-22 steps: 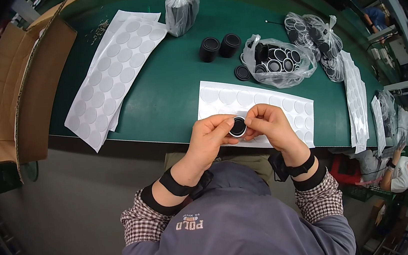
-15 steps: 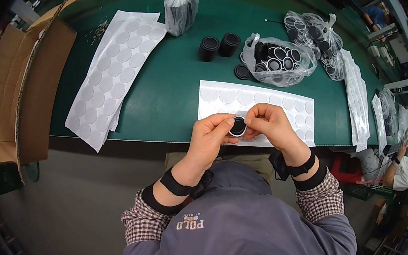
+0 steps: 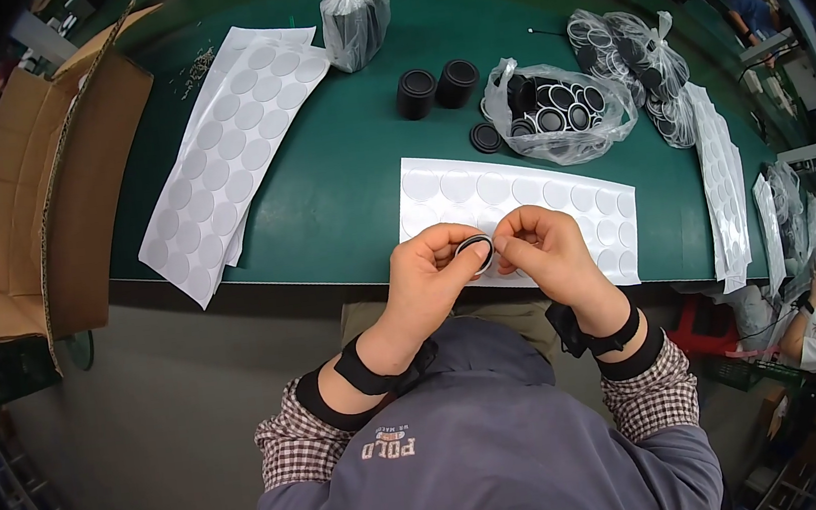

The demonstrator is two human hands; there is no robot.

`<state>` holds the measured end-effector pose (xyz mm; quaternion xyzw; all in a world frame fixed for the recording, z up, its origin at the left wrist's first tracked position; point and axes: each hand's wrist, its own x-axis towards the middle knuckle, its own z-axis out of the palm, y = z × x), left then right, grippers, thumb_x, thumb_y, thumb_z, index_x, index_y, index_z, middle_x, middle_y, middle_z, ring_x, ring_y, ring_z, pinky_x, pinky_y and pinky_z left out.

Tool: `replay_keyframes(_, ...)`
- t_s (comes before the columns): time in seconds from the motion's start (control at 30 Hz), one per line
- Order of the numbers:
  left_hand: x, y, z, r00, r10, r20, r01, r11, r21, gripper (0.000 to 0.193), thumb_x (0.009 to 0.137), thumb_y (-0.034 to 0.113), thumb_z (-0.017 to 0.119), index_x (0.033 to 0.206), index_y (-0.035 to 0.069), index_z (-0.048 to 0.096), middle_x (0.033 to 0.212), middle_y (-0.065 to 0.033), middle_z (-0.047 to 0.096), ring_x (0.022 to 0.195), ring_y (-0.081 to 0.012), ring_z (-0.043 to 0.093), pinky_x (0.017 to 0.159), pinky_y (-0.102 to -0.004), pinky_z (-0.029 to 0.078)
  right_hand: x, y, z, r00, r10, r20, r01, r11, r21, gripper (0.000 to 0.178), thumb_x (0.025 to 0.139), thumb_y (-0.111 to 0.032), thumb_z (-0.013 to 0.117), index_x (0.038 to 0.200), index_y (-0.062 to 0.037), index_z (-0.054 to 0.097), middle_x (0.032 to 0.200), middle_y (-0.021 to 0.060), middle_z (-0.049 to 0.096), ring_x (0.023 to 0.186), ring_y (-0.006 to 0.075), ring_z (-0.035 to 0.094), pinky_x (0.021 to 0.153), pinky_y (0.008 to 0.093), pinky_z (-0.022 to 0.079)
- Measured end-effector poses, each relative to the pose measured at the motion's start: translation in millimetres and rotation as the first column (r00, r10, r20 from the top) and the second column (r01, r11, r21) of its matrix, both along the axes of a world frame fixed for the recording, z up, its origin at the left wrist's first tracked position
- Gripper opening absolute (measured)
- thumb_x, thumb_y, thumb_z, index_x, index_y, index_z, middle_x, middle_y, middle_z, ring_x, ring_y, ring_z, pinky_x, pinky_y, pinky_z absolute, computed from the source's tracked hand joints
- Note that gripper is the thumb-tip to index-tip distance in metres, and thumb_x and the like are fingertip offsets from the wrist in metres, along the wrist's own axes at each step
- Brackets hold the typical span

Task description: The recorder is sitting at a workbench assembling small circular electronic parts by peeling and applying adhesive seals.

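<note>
Head view looks down on a long green table (image 3: 338, 172) that fills the upper half of the picture, with an open cardboard box (image 3: 49, 195) standing off its left end. On the table's left part lie white sheets of round stickers (image 3: 235, 149), fanned one over another. A second sticker sheet (image 3: 563, 202) lies at the near edge, right in front of the person. Farther back sit a tied clear bag (image 3: 358, 14), an open clear bag of black caps (image 3: 563, 116), and two short stacks of black caps (image 3: 437, 87) just beside it. More bags and sheets crowd the right end.

Both hands meet above the near sheet's front edge. The left hand (image 3: 431, 278) is curled almost closed, thumb and forefinger pinching a small black round cap (image 3: 476, 250) by its rim, its pale face turned toward the camera. The right hand (image 3: 543, 250) is likewise curled, its fingertips pressed to the cap's right side; whether they also pinch a sticker against it cannot be told.
</note>
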<state>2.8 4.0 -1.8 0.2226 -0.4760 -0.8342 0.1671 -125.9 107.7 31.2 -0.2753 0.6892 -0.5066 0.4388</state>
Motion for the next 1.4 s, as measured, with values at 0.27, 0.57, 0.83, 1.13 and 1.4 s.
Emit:
replay_keyframes(0.27, -2.5, 6.1, -12.2, 0.997, 0.066, -0.03, -0.069, 0.986, -0.15, 0.007, 0.082, 0.002, 0.056, 0.086, -0.003, 0.058, 0.075, -0.0029, 0.06, 0.064, -0.0049, 0.053, 0.058, -0.0174, 0.043, 1.7, 5.8, 4.1, 0.993, 0.049, -0.103, -0.051, 0.999, -0.01, 0.011, 0.081, -0.007, 0.055, 0.084, 0.004, 0.056, 0.077, 0.005, 0.057, 0.065, 0.0102, 0.056, 0.06, 0.0221, 0.047)
replay_keyframes(0.57, -5.2, 8.3, -1.9, 0.997, 0.059, -0.052, -0.058, 0.998, 0.023, 0.011, 0.084, 0.007, 0.056, 0.089, -0.003, 0.057, 0.08, -0.0071, 0.061, 0.07, -0.0123, 0.061, 0.061, -0.0226, 0.051, -7.6, 4.6, -7.2, 0.999, 0.039, 0.001, -0.038, 0.996, -0.076, 0.016, 0.081, -0.015, 0.06, 0.083, 0.0013, 0.058, 0.072, 0.0033, 0.057, 0.059, 0.0073, 0.051, 0.053, 0.0194, 0.042)
replay_keyframes(0.83, -4.5, 5.2, 6.3, 0.999, 0.045, -0.028, -0.042, 0.995, 0.091, 0.016, 0.087, 0.012, 0.053, 0.093, -0.002, 0.057, 0.083, -0.0085, 0.061, 0.069, -0.0155, 0.063, 0.059, -0.0238, 0.053, -6.6, -5.4, -10.2, 0.987, 0.002, 0.159, 0.01, 0.997, -0.077, 0.017, 0.078, -0.018, 0.066, 0.076, -0.0013, 0.063, 0.061, -0.0007, 0.057, 0.051, 0.004, 0.048, 0.045, 0.0157, 0.035)
replay_keyframes(1.13, -1.0, 1.7, 1.9, 0.996, 0.087, -0.031, -0.078, 0.971, 0.227, 0.019, 0.086, 0.015, 0.055, 0.096, -0.001, 0.058, 0.08, -0.0066, 0.062, 0.067, -0.013, 0.062, 0.059, -0.0225, 0.052, -10.3, -6.4, -10.9, 0.994, -0.033, 0.102, 0.044, 0.993, -0.11, 0.014, 0.078, -0.013, 0.064, 0.073, -0.0013, 0.06, 0.063, 0.0011, 0.056, 0.051, 0.0059, 0.048, 0.045, 0.0175, 0.038)
replay_keyframes(1.4, -4.3, 6.4, -3.9, 0.983, 0.181, -0.026, -0.183, 0.981, -0.057, 0.016, 0.084, 0.012, 0.056, 0.089, -0.003, 0.061, 0.076, -0.005, 0.061, 0.066, -0.0083, 0.058, 0.057, -0.02, 0.049, -5.7, -12.3, -8.0, 0.997, -0.033, 0.075, 0.038, 0.997, -0.06, 0.013, 0.079, -0.012, 0.063, 0.073, -0.001, 0.059, 0.063, 0.0005, 0.055, 0.05, 0.0059, 0.048, 0.045, 0.0179, 0.038)
